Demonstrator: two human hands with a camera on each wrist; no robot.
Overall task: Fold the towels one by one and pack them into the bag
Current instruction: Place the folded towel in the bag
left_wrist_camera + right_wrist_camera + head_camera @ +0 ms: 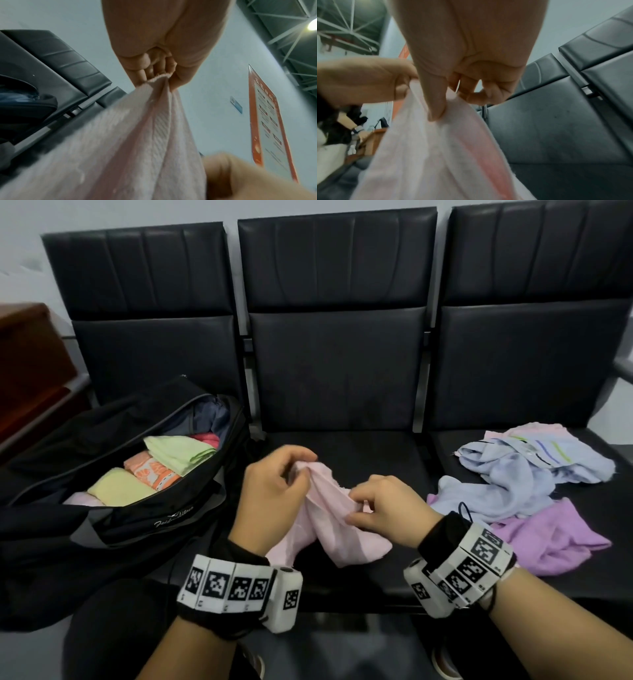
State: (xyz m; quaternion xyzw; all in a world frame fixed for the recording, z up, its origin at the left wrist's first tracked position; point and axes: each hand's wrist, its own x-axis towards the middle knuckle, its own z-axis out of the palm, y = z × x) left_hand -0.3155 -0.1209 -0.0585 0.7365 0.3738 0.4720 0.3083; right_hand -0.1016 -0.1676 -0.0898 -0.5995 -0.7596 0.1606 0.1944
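A pale pink towel hangs bunched over the middle seat, held up by both hands. My left hand pinches its top edge, seen close in the left wrist view as the pink towel gathered under the left hand. My right hand pinches a lower fold, thumb pressed on the pink towel beneath the right hand. The open black bag lies on the left seat with several folded towels inside: light green, orange patterned, yellow.
A loose heap on the right seat holds a light blue cloth, a striped towel and a purple towel. Black chair backs rise behind. A wooden cabinet stands at far left.
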